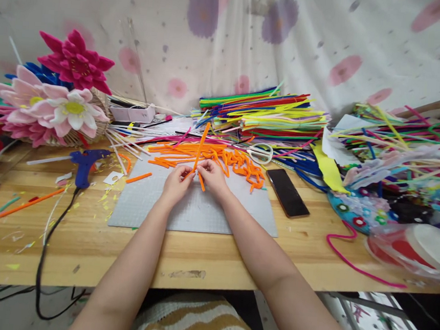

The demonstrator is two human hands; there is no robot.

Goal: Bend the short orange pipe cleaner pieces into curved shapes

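Between both hands is an orange pipe cleaner (202,142), one length standing up from the fingers and a short end sticking out below. My left hand (179,180) pinches it from the left with thumb and fingers closed. From the right, my right hand (212,176) pinches it close to the left fingertips. Both hands hover over a grey cutting mat (196,217). Just behind them lies a heap of orange pipe cleaners (239,164), some straight and some bent into loops. The exact join between the fingers is too small to make out.
A blue glue gun (85,166) with a black cord lies at left. Felt-like flowers (76,67) stand behind it. White-handled scissors (261,153) and a phone (287,192) sit right of the mat. Colourful pipe cleaner bundles (263,112) line the back. A plastic-wrapped container (420,249) rests at right.
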